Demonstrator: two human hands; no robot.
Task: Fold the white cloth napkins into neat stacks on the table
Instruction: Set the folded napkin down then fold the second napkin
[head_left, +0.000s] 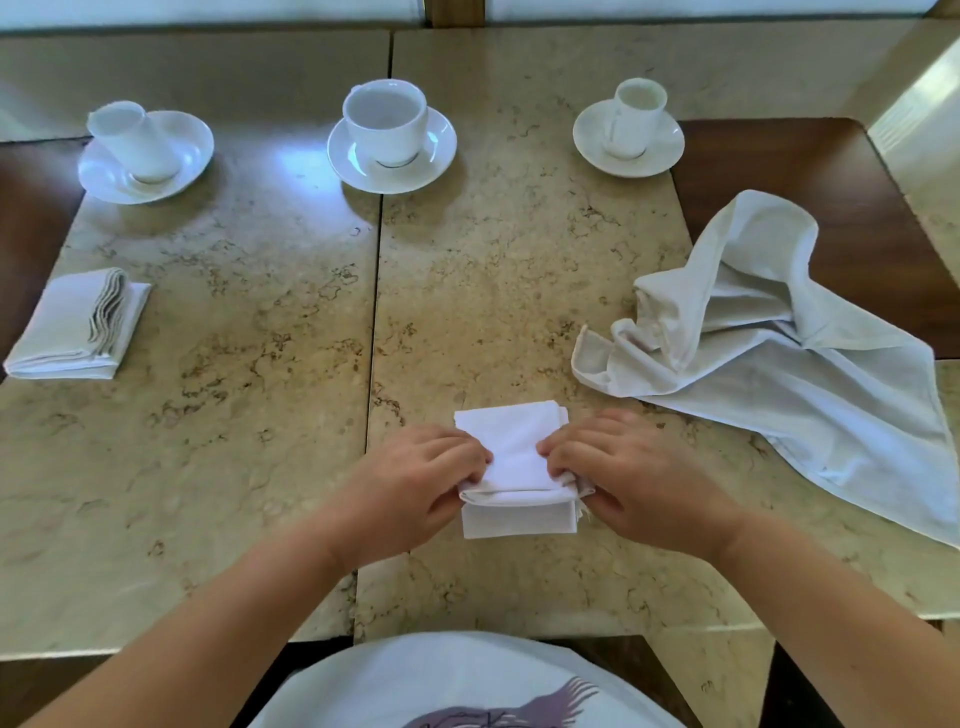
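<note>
A small white napkin (515, 457), folded to a narrow strip, lies on the marble table (260, 415) just in front of me. My left hand (415, 478) pinches its left edge and my right hand (628, 473) pinches its right edge, lifting a fold across the middle. A folded white napkin (67, 327) rests at the table's left side. A large unfolded white napkin (769, 338) lies crumpled at the right, partly hanging over the table's edge.
Three white cups on saucers stand along the far side: one tipped at the left (140, 150), one in the middle (389, 135), one at the right (631, 130). Dark wooden seats (810, 171) flank the table. A seam (376, 322) runs between two tabletops.
</note>
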